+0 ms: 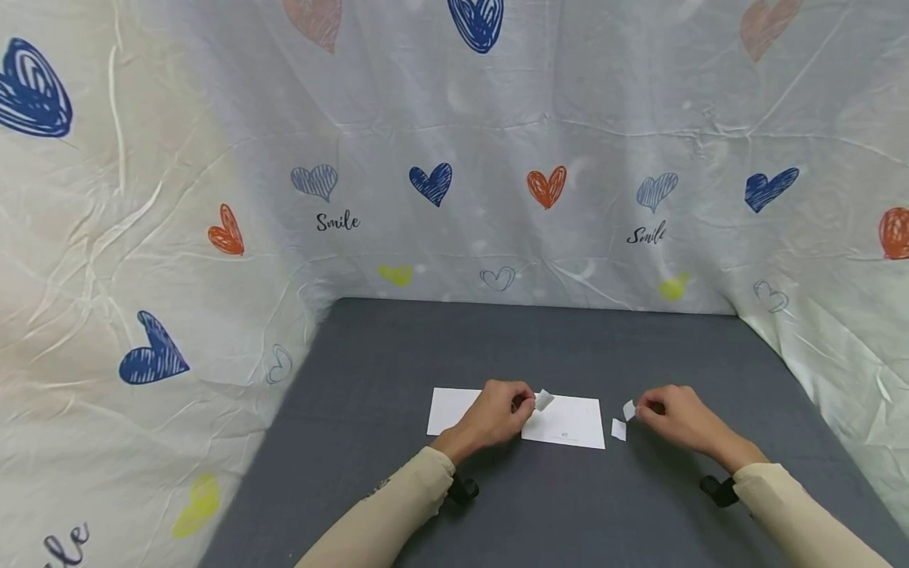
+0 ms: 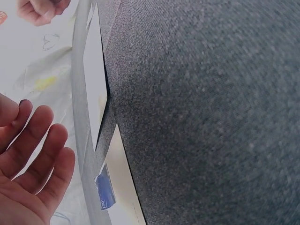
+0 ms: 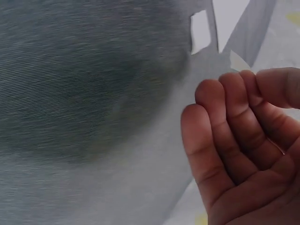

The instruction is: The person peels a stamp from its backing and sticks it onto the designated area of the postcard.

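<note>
Grey felt-like cloth covers your table [image 1: 497, 347], walled by a creased sheet with hearts [image 1: 213, 158]. 1 flat white card [image 1: 568, 426] lies near you. Your left hand [image 1: 493, 414] pinches a small paper scrap [image 1: 544, 399] over it. Your right hand [image 1: 675, 418] pinches another scrap [image 1: 628, 409]; a third piece [image 1: 619, 429] lies beside the card.

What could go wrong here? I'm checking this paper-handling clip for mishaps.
The left hand pinches a small scrap over the white sheet; so slight a grip could let it drop. The right hand holds another scrap at its fingertips, and a loose piece lying beside the sheet might be brushed away.
</note>
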{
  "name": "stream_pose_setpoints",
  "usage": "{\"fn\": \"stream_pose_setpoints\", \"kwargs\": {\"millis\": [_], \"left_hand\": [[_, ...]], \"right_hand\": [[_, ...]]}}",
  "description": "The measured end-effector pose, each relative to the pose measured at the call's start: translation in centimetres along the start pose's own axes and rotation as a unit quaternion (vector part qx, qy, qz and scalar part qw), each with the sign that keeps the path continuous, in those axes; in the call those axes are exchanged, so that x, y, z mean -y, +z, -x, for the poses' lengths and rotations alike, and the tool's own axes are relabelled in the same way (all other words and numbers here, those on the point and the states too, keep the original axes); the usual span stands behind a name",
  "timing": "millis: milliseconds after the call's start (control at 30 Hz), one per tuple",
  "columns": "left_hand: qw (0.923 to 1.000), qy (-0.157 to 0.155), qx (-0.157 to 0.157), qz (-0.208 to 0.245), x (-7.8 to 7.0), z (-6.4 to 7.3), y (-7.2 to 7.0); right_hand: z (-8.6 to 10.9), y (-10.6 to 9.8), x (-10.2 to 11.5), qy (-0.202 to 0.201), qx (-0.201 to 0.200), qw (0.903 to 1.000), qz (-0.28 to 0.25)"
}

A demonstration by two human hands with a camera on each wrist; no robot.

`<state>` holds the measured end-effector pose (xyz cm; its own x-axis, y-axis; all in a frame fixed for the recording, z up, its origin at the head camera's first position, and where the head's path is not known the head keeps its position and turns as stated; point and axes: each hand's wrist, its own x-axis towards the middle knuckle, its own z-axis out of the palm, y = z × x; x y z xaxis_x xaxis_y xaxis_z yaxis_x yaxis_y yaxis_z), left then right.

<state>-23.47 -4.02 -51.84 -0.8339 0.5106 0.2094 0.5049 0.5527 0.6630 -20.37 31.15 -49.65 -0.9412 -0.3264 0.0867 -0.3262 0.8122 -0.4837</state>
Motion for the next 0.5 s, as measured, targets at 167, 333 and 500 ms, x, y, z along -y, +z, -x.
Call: {"fn": "stream_pose_setpoints", "kwargs": {"millis": [167,333,500], "left_hand": [[1.0,0.0,0.001,-0.002,0.1,0.1,0.2],[1.0,-0.005,0.003,-0.005,0.0,0.0,0.3],[0.9999,-0.011,0.006,-0.006,0.0,-0.1,0.4]], "right_hand": [[1.5,0.4,-1.1,0.031,0.025,0.9992,0.0],[2.2,0.8,-1.9,0.053,0.025,0.9981,0.015],[2.4,1.1,-2.1,0.098,0.011,0.9943,0.04]]}}
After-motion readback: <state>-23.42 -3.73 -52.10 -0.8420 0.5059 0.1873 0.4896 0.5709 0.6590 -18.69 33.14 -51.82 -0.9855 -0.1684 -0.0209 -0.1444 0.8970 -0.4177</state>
